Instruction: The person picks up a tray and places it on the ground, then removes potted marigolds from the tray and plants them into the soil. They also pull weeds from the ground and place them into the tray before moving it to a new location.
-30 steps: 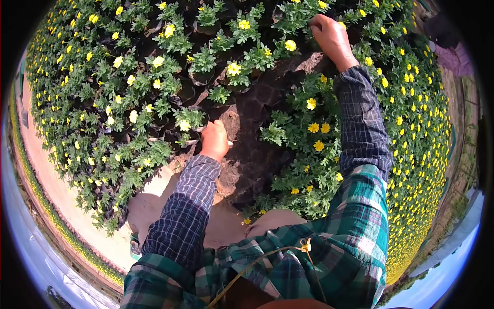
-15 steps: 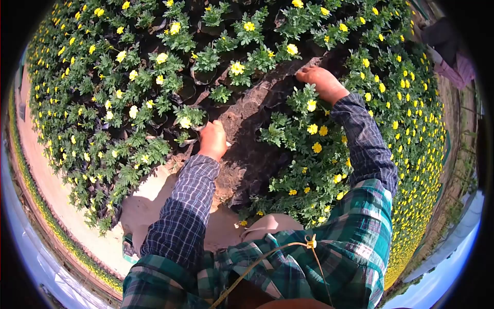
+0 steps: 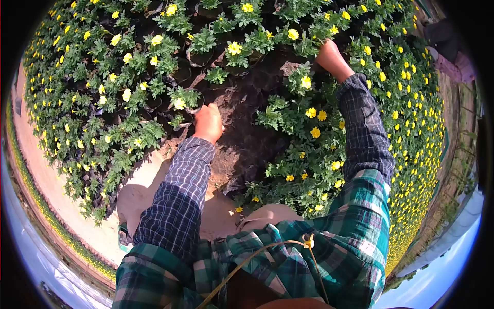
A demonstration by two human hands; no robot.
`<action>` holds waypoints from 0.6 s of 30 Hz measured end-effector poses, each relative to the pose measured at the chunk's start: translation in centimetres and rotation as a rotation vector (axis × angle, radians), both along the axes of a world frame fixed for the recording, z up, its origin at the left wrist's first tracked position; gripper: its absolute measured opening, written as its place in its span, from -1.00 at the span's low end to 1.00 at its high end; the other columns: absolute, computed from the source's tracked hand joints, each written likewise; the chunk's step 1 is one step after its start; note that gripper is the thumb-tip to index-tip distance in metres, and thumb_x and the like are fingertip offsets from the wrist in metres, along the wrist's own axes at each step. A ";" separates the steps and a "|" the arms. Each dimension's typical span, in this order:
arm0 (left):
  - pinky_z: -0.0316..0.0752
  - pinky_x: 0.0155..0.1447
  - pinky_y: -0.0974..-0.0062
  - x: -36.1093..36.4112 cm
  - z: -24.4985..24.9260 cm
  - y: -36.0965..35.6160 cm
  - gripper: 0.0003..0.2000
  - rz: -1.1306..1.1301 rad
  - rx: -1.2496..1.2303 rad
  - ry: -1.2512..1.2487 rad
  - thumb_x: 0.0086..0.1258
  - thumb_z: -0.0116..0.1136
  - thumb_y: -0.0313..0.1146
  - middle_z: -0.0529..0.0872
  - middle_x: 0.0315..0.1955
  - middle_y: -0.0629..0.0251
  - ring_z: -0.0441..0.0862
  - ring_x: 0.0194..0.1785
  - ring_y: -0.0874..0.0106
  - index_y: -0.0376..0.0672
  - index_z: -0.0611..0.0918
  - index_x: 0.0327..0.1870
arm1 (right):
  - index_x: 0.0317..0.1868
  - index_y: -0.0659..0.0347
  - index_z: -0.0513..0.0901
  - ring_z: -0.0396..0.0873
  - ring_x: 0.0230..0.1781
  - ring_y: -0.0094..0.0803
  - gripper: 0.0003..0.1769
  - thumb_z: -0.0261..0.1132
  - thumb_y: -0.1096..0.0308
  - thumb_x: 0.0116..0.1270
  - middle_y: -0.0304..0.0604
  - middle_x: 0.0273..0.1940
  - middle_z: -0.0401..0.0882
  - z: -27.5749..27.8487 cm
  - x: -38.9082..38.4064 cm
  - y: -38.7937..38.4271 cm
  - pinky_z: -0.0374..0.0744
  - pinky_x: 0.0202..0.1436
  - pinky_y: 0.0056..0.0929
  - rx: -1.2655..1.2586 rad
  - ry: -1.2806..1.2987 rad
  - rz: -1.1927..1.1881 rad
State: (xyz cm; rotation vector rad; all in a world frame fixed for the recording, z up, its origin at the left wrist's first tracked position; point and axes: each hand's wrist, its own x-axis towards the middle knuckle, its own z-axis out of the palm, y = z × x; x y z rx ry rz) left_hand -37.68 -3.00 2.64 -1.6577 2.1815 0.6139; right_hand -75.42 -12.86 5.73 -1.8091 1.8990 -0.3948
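Left hand (image 3: 208,123): fingers curled inward at the edge of a dark pot bag (image 3: 192,110). The contact side is hidden; whether they have hold of the rim cannot be told. The potted plant with a pale yellow bloom (image 3: 179,103) stands just beside these fingers, on their left.

Right hand (image 3: 333,57): extended farther forward, fingers bent and partly hidden by foliage. Green leaves (image 3: 307,46) lie just left of the fingertips, apparently touching; degree of opening and any grip cannot be determined.

Between the two sets of fingers runs a strip of dark soil (image 3: 242,95). A small leafy plant (image 3: 216,75) stands beyond the left fingers, near them. A cluster of yellow-flowered plants (image 3: 314,149) lies nearer the wearer than the right fingers. Dense flowering rows (image 3: 417,123) extend to their right. Well apart, farther right, another person in a pink garment (image 3: 458,64) is partly visible.
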 end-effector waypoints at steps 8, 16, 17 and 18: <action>0.60 -0.14 0.28 0.1 -0.4 0.0 -0.51 -0.042 -0.020 -0.032 -0.11 0.51 -0.35 0.62 -0.26 0.00 0.66 -0.19 0.12 -0.30 0.53 -0.16 | -0.14 0.35 0.55 0.64 -0.26 -0.16 -0.75 0.29 0.45 0.17 0.02 -0.28 0.64 0.3 2.6 3.5 0.58 -0.15 -0.31 0.006 -0.116 -0.266; 0.61 -0.16 0.26 0.6 -1.8 0.4 -0.82 -0.047 -0.149 0.032 0.14 0.12 -0.52 0.64 -0.32 -0.01 0.68 -0.23 0.07 -0.29 0.56 -0.21 | -0.18 0.34 0.61 0.61 -0.44 -0.54 -0.84 0.26 0.40 0.32 -0.16 -0.41 0.64 9.9 12.0 8.3 0.56 -0.41 -0.54 0.262 -0.526 -0.056; 0.61 -0.16 0.26 0.7 -2.0 0.4 -0.82 -0.042 -0.156 0.036 0.14 0.12 -0.52 0.64 -0.32 -0.01 0.68 -0.23 0.07 -0.29 0.56 -0.21 | -0.19 0.35 0.62 0.61 -0.47 -0.51 -0.81 0.28 0.38 0.29 -0.13 -0.43 0.64 9.6 13.1 8.2 0.54 -0.46 -0.51 0.239 -0.310 0.064; 0.61 -0.16 0.26 0.7 -2.2 0.3 -0.82 -0.038 -0.159 0.038 0.14 0.13 -0.51 0.64 -0.33 -0.01 0.68 -0.23 0.07 -0.29 0.56 -0.21 | -0.25 0.36 0.62 0.64 -0.47 -0.32 -0.78 0.33 0.35 0.20 -0.05 -0.48 0.62 7.7 13.9 8.2 0.56 -0.41 -0.35 0.043 -0.060 0.183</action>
